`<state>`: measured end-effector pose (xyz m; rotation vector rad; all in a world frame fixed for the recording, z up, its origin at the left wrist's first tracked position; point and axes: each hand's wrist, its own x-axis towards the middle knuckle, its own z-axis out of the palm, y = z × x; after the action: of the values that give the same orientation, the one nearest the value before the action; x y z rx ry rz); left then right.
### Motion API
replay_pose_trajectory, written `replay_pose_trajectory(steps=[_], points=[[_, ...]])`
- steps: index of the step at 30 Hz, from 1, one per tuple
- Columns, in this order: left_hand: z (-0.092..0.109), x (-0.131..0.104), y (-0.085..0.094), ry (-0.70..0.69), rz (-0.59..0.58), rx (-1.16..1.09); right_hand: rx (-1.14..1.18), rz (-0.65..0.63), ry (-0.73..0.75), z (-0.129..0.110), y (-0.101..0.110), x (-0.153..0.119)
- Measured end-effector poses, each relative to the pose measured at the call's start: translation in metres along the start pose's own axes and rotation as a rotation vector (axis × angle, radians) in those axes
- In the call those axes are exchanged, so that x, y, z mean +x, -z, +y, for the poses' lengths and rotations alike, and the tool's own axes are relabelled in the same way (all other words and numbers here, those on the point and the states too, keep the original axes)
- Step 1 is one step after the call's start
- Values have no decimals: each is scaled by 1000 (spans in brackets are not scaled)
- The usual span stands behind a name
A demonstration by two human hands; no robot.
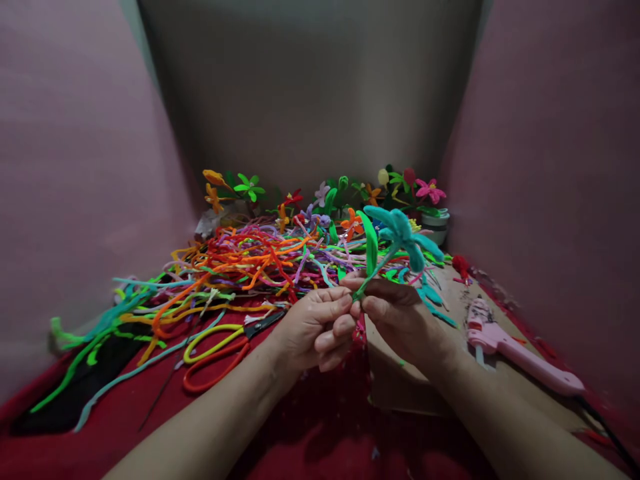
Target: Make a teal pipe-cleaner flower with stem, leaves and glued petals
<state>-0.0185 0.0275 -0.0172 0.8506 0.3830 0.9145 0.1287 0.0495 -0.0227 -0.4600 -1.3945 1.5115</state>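
A teal pipe-cleaner flower (400,232) with a long green leaf (370,243) is held up in front of the camera, right of centre. My left hand (323,327) pinches the lower end of its green stem between thumb and fingers. Just to the right, my right hand (400,317) grips the same stem slightly higher, its thumb and index finger pressed around it. The fingertips of both hands nearly meet at the stem. The flower's petals tilt up and to the right, above my right hand.
Loose pipe cleaners (250,257) pile up behind the hands. Scissors (215,357) with yellow and red handles lie left. A pink glue gun (520,350) rests on cardboard (400,380) at right. Finished flowers (249,187) and a small pot (435,227) stand at the back.
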Motion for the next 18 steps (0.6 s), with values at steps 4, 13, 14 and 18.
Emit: replay_pose_trajectory(steps=[4, 13, 14, 18], points=[[-2, -1, 1, 38, -39, -46, -33, -66, 30, 1, 5, 2], [-1, 0, 3, 44, -13, 80, -127, 35, 50, -4, -3, 0], [-1, 1, 3, 36, 17, 130, -150, 66, 48, -5, -4, 0], [4, 5, -4, -44, 179, 540, -203, 155, 39, -3, -3, 0]])
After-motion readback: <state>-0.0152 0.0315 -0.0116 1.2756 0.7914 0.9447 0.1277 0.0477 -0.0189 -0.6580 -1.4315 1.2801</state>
